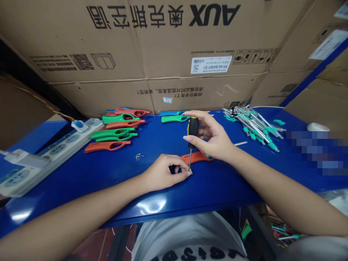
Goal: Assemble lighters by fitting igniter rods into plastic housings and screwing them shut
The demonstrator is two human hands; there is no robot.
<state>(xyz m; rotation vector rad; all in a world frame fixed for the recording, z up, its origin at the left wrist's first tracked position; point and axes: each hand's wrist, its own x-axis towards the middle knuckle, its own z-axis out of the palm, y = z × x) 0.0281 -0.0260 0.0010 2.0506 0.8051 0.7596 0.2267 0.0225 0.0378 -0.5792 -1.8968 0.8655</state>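
A black-and-yellow screwdriver (193,127) is held upright by the right hand (213,136), its handle clasped between thumb and fingers, its shaft pointed down. By the left hand (170,173), half curled, thumb and fingertips are brought close together at the tip (whether anything is pinched there cannot be told). An orange case (199,157) is laid on the blue counter (108,197), just beyond the left fingertips and partly covered by the right hand.

Clock directions are taken from that case. At nine o'clock a few screws (139,157) are scattered, and farther out a white power strip (61,152) is seen with plugs fitted. At ten o'clock orange, green and red cases (119,118) are lined up, some overlapped. At eleven a green case (174,119) is placed, with a blue one (168,113) just behind. At two o'clock metal rods (257,125) with teal parts are heaped. At twelve the counter is backed by cardboard (152,54), its print turned upside down.
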